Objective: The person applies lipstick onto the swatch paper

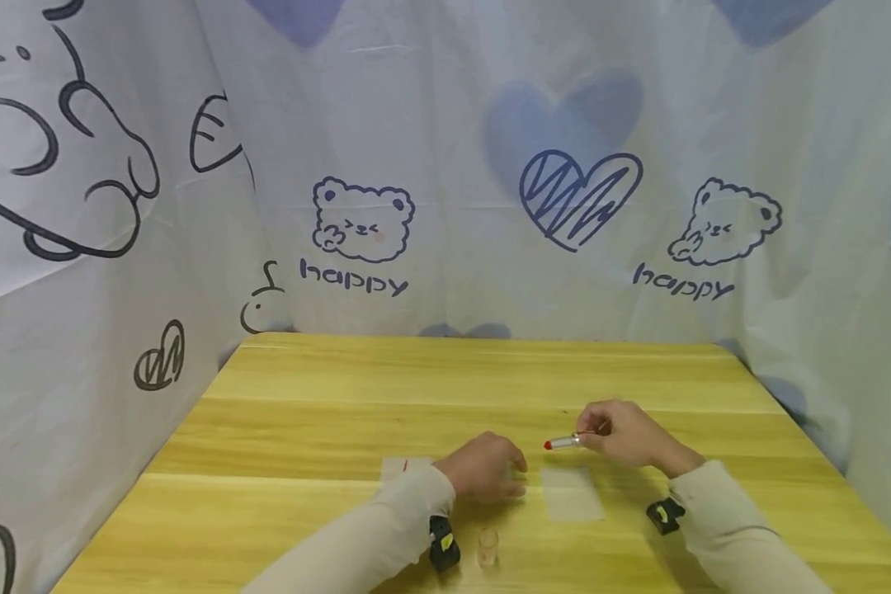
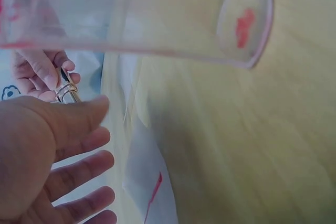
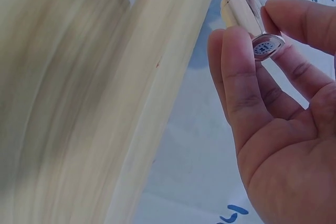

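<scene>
Between the fingertips of my right grip (image 1: 627, 432) I have the lipstick (image 1: 564, 442) pinched, red tip toward my left. Close by that grip lies a pale sheet (image 1: 573, 495); next comes my left grip (image 1: 485, 468), fingers apart, then a clear cap (image 1: 487, 547) and, farthest, a red-marked sheet (image 1: 395, 469).

My right hand (image 1: 631, 435) pinches a silvery lipstick (image 1: 564, 443), nearly level; its bare red tip points to my left, near a pale paper square (image 1: 573, 495).
</scene>
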Demonstrator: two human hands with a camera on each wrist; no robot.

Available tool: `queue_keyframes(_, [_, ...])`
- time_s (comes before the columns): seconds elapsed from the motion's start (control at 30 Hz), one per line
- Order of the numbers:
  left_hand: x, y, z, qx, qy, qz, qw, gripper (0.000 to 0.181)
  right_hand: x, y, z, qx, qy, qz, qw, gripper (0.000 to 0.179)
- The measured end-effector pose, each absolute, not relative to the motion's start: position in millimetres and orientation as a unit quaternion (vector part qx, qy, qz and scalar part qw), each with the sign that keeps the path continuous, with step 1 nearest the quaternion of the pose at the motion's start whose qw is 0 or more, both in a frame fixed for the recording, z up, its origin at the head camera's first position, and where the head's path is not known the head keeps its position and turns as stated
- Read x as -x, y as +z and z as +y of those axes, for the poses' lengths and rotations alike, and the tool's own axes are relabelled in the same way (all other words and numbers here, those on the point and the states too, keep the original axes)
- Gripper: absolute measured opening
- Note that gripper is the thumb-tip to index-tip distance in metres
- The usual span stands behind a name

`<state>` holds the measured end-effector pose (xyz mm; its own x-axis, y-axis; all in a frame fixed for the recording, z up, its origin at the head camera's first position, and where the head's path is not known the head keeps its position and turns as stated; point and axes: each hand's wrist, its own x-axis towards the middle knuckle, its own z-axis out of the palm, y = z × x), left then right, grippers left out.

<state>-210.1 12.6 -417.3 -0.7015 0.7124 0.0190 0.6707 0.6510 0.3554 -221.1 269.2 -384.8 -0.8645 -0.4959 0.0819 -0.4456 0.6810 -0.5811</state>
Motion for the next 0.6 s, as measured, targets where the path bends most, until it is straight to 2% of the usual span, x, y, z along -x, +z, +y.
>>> queue_keyframes(0.6, [215.5,-419.7,26.1,-0.434,0.169,0.875,0.136,0.042,221.1,-389.1,280.3,0.235,-0.304,0.921,0.056,0.004])
